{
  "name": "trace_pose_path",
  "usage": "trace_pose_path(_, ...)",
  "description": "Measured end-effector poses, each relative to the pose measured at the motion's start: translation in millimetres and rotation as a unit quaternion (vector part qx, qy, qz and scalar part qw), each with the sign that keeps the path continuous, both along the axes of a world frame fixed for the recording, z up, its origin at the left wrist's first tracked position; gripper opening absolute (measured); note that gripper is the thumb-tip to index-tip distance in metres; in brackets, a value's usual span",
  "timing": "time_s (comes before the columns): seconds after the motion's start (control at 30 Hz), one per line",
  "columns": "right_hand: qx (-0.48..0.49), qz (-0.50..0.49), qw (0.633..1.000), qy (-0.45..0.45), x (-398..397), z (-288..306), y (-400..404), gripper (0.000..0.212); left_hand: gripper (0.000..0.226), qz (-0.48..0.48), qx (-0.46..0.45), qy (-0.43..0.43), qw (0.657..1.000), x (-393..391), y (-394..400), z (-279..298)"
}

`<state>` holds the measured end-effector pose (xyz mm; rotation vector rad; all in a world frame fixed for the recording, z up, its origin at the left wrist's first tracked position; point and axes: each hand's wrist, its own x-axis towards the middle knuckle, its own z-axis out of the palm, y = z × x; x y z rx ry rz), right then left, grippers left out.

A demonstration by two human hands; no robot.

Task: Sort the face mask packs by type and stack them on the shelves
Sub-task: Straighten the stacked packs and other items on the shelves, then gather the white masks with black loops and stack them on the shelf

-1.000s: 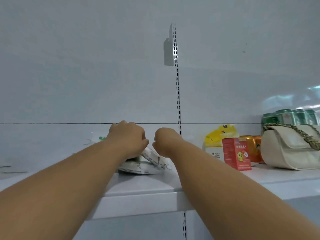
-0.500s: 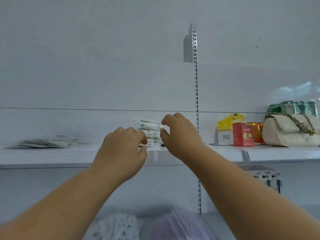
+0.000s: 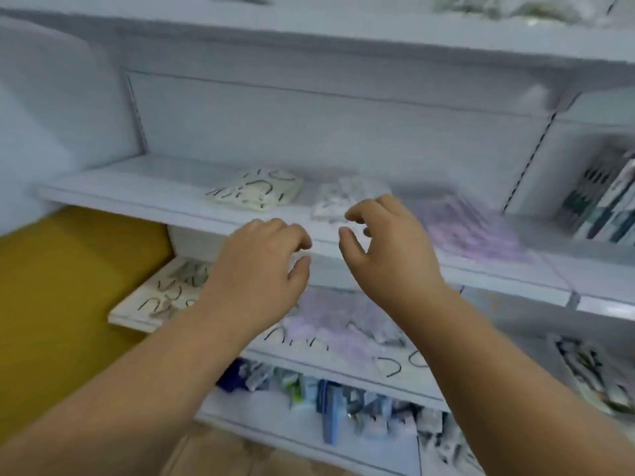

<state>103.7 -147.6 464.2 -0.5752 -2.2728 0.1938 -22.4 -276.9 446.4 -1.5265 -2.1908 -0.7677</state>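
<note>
left hand (image 3: 256, 269) – loosely curled, empty | right hand (image 3: 388, 249) – same, seemingly | above shelf (image 3: 137, 197)

I see white shelves (image 3: 144, 187) across the whole picture. In the middle sits a cream mask pack (image 3: 256, 192) with black curvy lines on it. Right of it is a white and grey pack (image 3: 347, 197), then blurry light purple packs (image 3: 470, 231). At the left of the frame is a big yellow patch (image 3: 58, 297). Low down, I see more purple packs (image 3: 330, 321) and small blue and green things (image 3: 330, 403).
</note>
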Motion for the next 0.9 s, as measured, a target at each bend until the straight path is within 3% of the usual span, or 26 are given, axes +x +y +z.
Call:
trace_pose_path(0.17,-0.076,0.056,0.993,-0.064,-19.2,-94.2,-11.7,0.021,0.015,0.041,-0.094,-0.073,0.992,-7.1,-31.2,-99.7)
trace_pose_path(0.37,-0.123,0.071,0.981,-0.132,-62.7,-146.4,-22.4,0.02,0.029,0.058,-0.131,-0.125,0.982,-47.3,-50.1,-164.9)
trace_pose_path(0.57,-0.153,0.062,0.976,-0.141,-173.0,-183.7,-35.0,0.016,0.031,0.048,-0.112,-0.131,0.984,-160.2,-62.5,-208.1)
trace_pose_path(0.9,-0.255,0.067,0.948,-0.177,-388.4,-264.7,-83.5,0.018,0.027,0.078,-0.223,-0.231,0.944,-374.8,-101.4,-258.0)
